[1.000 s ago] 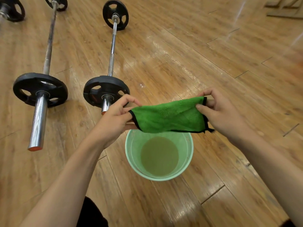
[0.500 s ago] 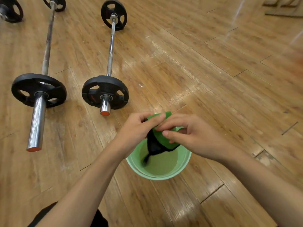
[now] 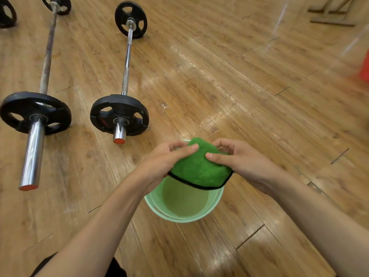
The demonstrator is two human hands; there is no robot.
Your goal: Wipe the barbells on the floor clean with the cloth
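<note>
I hold the cloth [image 3: 199, 170] with both hands directly above the bucket [image 3: 169, 216]. My left hand [image 3: 163, 162] pinches its left side between thumb and curled fingers. My right hand [image 3: 241, 162] pinches its right side the same way.

Cloth: green terry with a short, dense pile and a narrow black bound edge. It is bunched into a dome, and it hides the far half of the bucket's mouth.

Bucket: round, pale green plastic, standing on the floor [image 3: 249, 86]. It contains cloudy, yellowish water [image 3: 185, 200].

Floor: glossy wooden boards with scuffed, worn patches.

Two barbells lie side by side on the floor to the left of the bucket, well apart from the cloth.
- The nearer barbell [image 3: 126, 62] has a thin steel shaft, a matte black disc plate with cut-outs at each end, and a short chrome sleeve with a red end cap.
- The second barbell [image 3: 47, 54], further left, has a duller, darker shaft and a longer chrome sleeve.

Part of another black plate [image 3: 7, 14] shows in the top-left corner. A blurred red object [image 3: 365, 66] sits at the right edge; I cannot tell what it is.
</note>
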